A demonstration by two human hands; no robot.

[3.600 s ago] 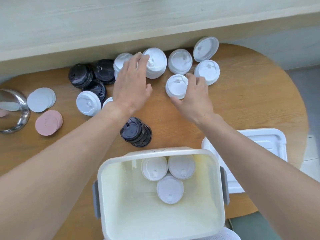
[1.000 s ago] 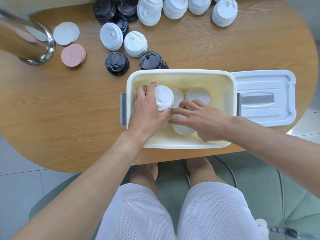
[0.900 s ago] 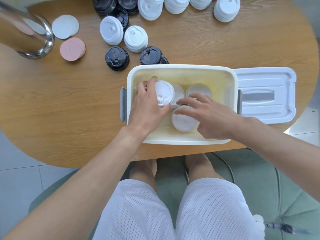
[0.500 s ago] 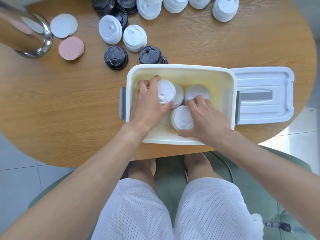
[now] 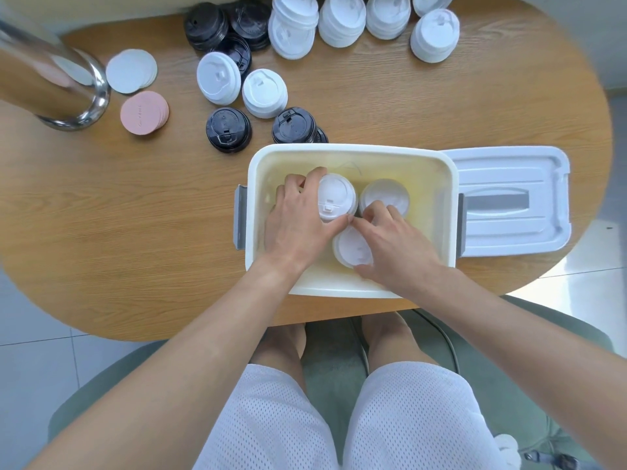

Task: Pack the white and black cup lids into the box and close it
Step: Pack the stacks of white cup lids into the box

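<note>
1. We're early in packing. The box [image 5: 351, 154] sits centre frame at the near table edge, open, with three white stacks in it and plenty of floor space free.
2. Our left hand [image 5: 298, 218] grasps a white lid stack [image 5: 336, 198] at upper left of the box, fingers curled round its side.
3. Our right hand [image 5: 395, 245] is on the near stack [image 5: 351, 247], fingers curled at its rim; a third stack [image 5: 385, 195] stands just beside, upper right.
4. Left to pack: white stacks [image 5: 342, 22] along the top edge, two more white ones [image 5: 264, 93] centre-left, and black lids [image 5: 229, 128] beside and above them.
5. The box cover [image 5: 509, 198] lies right of the box, so closing isn't started.
</note>
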